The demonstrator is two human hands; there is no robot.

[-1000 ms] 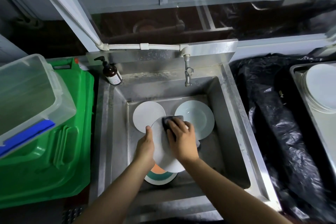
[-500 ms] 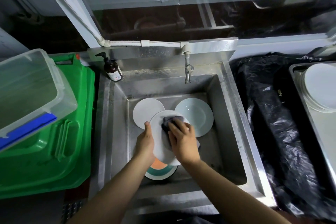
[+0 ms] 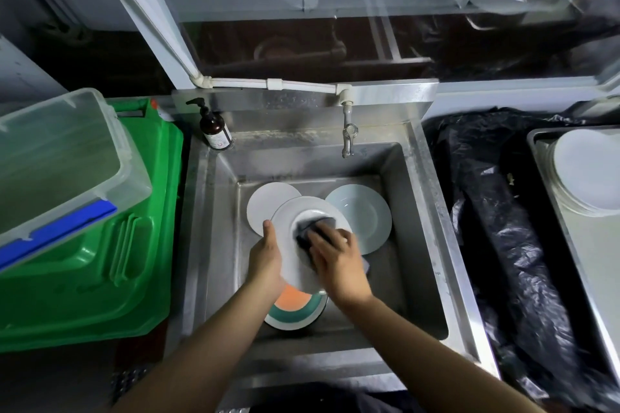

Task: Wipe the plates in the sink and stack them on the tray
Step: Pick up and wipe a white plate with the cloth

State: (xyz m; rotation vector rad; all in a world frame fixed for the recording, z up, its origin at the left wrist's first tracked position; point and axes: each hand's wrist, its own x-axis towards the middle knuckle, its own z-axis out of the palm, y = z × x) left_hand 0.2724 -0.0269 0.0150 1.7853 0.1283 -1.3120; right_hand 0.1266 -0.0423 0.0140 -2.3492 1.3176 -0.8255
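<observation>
In the steel sink (image 3: 416, 245) my left hand (image 3: 266, 258) grips the left rim of a white plate (image 3: 288, 245), holding it tilted above the basin. My right hand (image 3: 339, 258) presses a dark cloth (image 3: 313, 228) onto the plate's middle, fingers curled over it. Below lie a white plate (image 3: 265, 203) at the back left, a pale blue plate (image 3: 365, 214) at the back right, and an orange and green plate (image 3: 293, 310) near the front. At the far right a metal tray (image 3: 577, 245) bears a stack of white plates (image 3: 587, 171).
A tap (image 3: 349, 137) hangs over the sink's back wall and a brown pump bottle (image 3: 213, 127) stands at its back left corner. A green crate (image 3: 100, 261) with a clear plastic box (image 3: 57, 157) on it is on the left. Black plastic sheeting (image 3: 496, 228) covers the surface between sink and tray.
The plate in my left hand has tipped so that its inner face shows more. My right hand and the cloth have slid from the plate's upper edge toward its middle.
</observation>
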